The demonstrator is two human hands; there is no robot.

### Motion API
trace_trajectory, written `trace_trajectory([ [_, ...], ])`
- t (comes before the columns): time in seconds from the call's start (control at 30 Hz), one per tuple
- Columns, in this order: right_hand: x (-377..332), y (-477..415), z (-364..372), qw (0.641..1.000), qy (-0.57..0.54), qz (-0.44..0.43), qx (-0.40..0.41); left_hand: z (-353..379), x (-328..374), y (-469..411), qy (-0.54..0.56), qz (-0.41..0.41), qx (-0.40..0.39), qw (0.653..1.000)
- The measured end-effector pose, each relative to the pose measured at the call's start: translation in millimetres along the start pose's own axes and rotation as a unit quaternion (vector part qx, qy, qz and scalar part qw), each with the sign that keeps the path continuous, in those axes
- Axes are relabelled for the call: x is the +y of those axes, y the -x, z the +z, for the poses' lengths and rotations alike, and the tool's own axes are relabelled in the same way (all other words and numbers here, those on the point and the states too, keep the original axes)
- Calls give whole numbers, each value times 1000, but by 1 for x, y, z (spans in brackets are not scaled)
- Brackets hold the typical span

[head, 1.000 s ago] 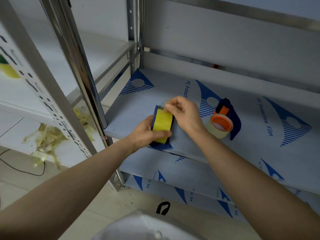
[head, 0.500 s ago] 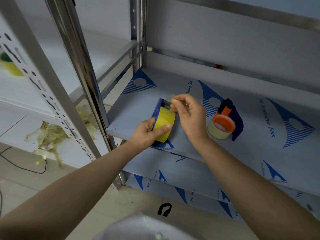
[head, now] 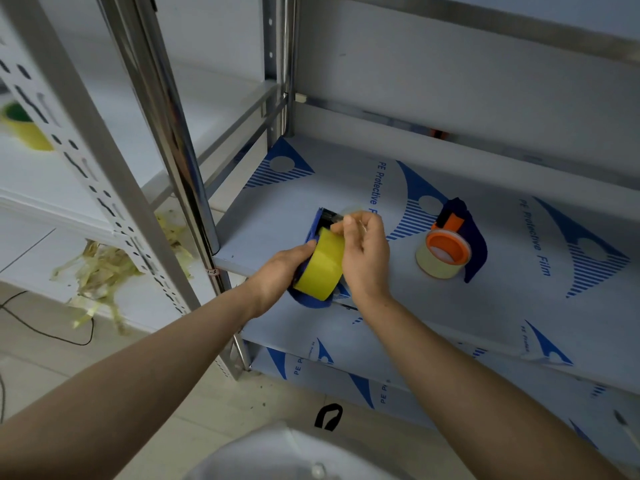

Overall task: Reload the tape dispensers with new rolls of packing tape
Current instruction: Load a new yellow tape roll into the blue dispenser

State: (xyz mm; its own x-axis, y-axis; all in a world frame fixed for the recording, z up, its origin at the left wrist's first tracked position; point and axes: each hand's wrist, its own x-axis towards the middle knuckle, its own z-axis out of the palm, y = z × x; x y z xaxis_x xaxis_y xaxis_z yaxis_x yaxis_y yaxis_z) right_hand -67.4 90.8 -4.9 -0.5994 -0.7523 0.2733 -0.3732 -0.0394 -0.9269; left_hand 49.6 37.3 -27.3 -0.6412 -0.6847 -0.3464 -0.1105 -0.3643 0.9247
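A metal shelving unit [head: 166,133] fills the view, and its middle shelf [head: 450,306], covered in blue-printed protective film, serves as the work surface. Both forearms reach in from the near edge and converge over the shelf's left front corner, the left arm rising from the lower left and the right arm from the lower right. A heap of pale tape scraps [head: 100,268] lies on a lower white shelf to the left, with a thin black cable [head: 52,334] on the floor near it. The left hand [head: 277,275] grips the blue dispenser [head: 313,230] from its near left side: the thumb lies over the upper left edge of the roll, while the other fingers wrap underneath and are hidden. The dispenser is held just above the shelf's front edge, tilted with its cutter end pointing away. A yellow tape roll [head: 322,268] sits seated in it. The right hand [head: 367,258] arches over the dispenser's far end, wrist bent down, its fingers curled; thumb and forefinger are pinched together at the cutter, apparently on a thin pale tape end [head: 351,213], though blur prevents confirmation. A second dispenser [head: 476,244], also blue, lies on the shelf well to the right of the hands, carrying a pale roll [head: 433,266] on an orange core [head: 448,245]. A spare roll [head: 24,129], yellow with a green core, stands blurred at the far left.
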Motion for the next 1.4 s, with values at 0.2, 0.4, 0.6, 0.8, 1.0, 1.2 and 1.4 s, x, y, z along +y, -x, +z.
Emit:
trace_trajectory([
  [0.2, -4, -3, 9, 997, -42, -42, 59, 3, 15, 5, 3, 48, -39, 998],
  [0.4, -4, -9, 6, 995, -23, -90, 45, -2, 24, 2, 45, 86, -60, 994],
  [0.6, 0, -4, 6, 998, -21, -44, 27, -11, 16, 5, 77, 45, -92, 992],
  [0.8, -17, -27, 9, 996, -25, -38, 78, -10, 34, -2, -9, 103, -87, 991],
  [1.0, 0, -10, 16, 984, -44, 98, 141, 6, 22, 5, -75, 81, -38, 993],
  [1.2, -5, 14, 20, 985, -57, 83, 138, 9, 32, 12, -74, 36, -36, 996],
  [1.4, -12, 17, 12, 981, -124, 52, 142, 9, 26, 13, -75, 91, -77, 990],
])
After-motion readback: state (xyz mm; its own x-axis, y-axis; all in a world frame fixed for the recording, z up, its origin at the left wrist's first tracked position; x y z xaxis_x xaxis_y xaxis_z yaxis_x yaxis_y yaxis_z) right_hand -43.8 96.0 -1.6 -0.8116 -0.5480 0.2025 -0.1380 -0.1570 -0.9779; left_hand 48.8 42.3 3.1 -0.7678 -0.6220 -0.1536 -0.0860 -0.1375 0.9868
